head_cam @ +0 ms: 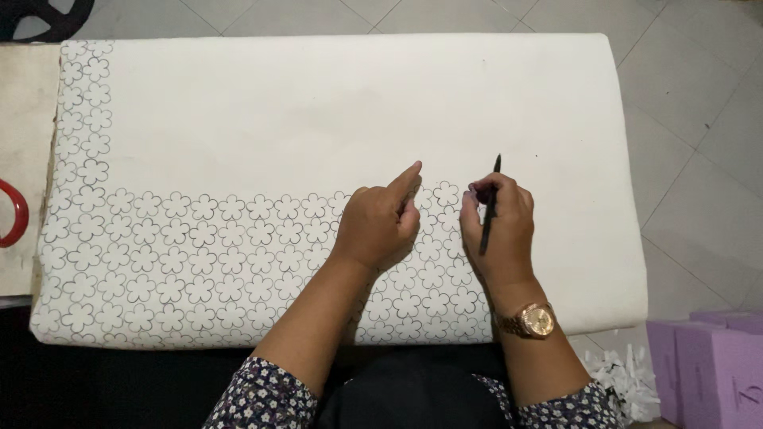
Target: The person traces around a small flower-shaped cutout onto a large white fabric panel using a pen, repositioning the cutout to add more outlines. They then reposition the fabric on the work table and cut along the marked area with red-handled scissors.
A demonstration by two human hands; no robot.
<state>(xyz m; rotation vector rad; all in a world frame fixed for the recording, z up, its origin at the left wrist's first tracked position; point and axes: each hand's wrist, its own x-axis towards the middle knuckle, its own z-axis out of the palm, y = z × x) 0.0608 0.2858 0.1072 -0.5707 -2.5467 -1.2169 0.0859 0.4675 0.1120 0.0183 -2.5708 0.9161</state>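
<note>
A large white sheet (358, 103) lies flat over a padded board. Rows of small outlined five-petal flowers (199, 254) fill its left edge and lower band. My right hand (497, 230) holds a thin black pen (489, 210), its tip pointing away from me, near the last flowers on the right end of the pattern. My left hand (381, 222) rests on the sheet beside it, index finger stretched out and pressing near the pattern's upper edge. A gold wristwatch (531, 320) is on my right wrist.
Grey tiled floor (699, 159) surrounds the board. Purple foam blocks (707, 365) and shredded white paper scraps (620, 377) lie at the lower right. A red ring-shaped object (14, 213) sits on beige cloth at the far left. A dark round object (44, 16) is at the top left.
</note>
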